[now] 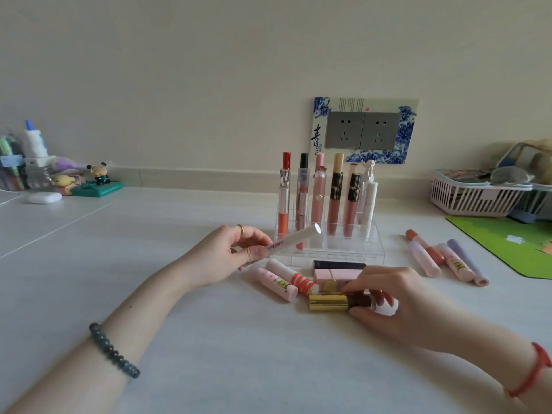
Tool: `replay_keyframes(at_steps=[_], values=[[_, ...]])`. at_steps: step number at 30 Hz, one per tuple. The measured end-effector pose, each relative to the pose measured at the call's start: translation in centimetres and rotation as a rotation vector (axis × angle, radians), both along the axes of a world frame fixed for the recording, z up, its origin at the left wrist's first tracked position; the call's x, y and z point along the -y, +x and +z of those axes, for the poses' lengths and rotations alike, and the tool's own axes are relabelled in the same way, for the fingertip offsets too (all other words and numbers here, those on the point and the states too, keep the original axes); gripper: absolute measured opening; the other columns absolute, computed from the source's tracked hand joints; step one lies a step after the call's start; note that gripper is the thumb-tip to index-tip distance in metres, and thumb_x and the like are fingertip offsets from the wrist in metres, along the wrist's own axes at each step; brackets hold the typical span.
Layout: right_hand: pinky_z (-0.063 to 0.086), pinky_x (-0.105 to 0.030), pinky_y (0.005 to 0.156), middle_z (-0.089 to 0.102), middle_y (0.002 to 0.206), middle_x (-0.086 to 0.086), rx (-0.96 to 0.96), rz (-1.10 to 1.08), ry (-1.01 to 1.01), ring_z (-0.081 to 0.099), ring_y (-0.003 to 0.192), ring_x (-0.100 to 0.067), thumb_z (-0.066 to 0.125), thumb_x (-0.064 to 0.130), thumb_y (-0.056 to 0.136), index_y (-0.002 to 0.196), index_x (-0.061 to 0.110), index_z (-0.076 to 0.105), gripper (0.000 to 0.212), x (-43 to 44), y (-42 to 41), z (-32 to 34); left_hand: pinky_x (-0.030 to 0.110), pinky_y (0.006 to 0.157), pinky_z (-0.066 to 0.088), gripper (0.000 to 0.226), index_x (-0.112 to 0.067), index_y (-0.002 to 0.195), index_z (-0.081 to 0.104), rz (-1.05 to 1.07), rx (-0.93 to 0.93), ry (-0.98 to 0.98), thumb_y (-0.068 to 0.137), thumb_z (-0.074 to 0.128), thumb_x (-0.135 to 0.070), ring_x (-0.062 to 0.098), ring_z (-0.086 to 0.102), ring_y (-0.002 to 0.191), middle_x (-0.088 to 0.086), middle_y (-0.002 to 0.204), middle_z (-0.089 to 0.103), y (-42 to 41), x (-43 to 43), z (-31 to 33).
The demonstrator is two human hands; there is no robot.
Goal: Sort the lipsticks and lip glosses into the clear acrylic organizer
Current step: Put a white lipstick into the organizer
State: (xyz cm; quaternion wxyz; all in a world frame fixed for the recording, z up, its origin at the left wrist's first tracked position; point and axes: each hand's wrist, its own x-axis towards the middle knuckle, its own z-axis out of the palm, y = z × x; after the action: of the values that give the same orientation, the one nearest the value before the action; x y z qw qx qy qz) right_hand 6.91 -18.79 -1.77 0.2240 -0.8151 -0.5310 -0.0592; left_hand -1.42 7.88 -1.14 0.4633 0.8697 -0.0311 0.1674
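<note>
On your table [209,339] the clear acrylic organizer [343,253] stood far centre, glosses [336,201] upright in its far row. Your left hand [233,253] pinched a white tube [295,239] at its left front; your right hand [403,297], nearer, curled fingers [376,274] round a gold lipstick [328,302] lying among loose ones

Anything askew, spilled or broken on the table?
Nothing looks spilled or damaged. The glosses in the organizer stand upright in its back row. The only disorder is unsorted tubes lying flat. Some are in front of the organizer, and a few more lie to its right, near the green mat.
</note>
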Motion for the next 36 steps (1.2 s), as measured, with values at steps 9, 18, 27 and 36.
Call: replay_keyframes(at_steps=[9,18,27,36], values=[[0.034,-0.005,0.056,0.051,0.081,0.019,0.034,-0.042,0.032,0.046,0.072,0.006,0.067,0.029,0.076,0.098,0.036,0.067,0.023,0.4,0.1,0.0,0.015,0.05,0.044,0.014,-0.019,0.085,0.06,-0.022,-0.019,-0.187,0.087,0.053,-0.007,0.0,0.051,0.051,-0.013,0.061,0.068,0.3,1.5,0.0],[0.045,-0.007,0.057,0.06,0.072,0.018,-0.076,-0.09,0.275,0.057,0.068,0.0,0.07,0.032,0.072,0.091,0.034,0.065,0.02,-1.7,0.0,1.6,0.017,0.051,0.049,0.007,-0.018,0.089,0.061,-0.06,-0.064,-0.337,0.083,0.057,-0.016,0.0,0.055,0.054,-0.011,0.065,0.069,0.7,4.0,0.2],[0.052,-0.014,0.055,0.071,0.067,0.005,-0.535,-0.015,0.655,0.066,0.061,-0.006,0.067,0.015,0.076,0.081,0.016,0.069,0.005,-5.2,0.8,3.9,0.019,0.054,0.048,0.025,-0.025,0.085,0.066,-0.006,0.075,-0.294,0.067,0.065,-0.042,0.007,0.057,0.058,-0.005,0.068,0.066,2.5,6.3,1.5],[0.054,-0.023,0.071,0.068,0.081,-0.002,-0.25,-0.267,0.701,0.065,0.073,-0.012,0.061,0.01,0.082,0.09,0.009,0.067,0.01,-7.9,4.5,4.5,0.007,0.065,0.044,0.011,-0.032,0.083,0.066,0.179,0.292,-0.107,0.083,0.06,-0.022,-0.004,0.059,0.067,-0.02,0.066,0.067,2.6,5.5,0.2]])
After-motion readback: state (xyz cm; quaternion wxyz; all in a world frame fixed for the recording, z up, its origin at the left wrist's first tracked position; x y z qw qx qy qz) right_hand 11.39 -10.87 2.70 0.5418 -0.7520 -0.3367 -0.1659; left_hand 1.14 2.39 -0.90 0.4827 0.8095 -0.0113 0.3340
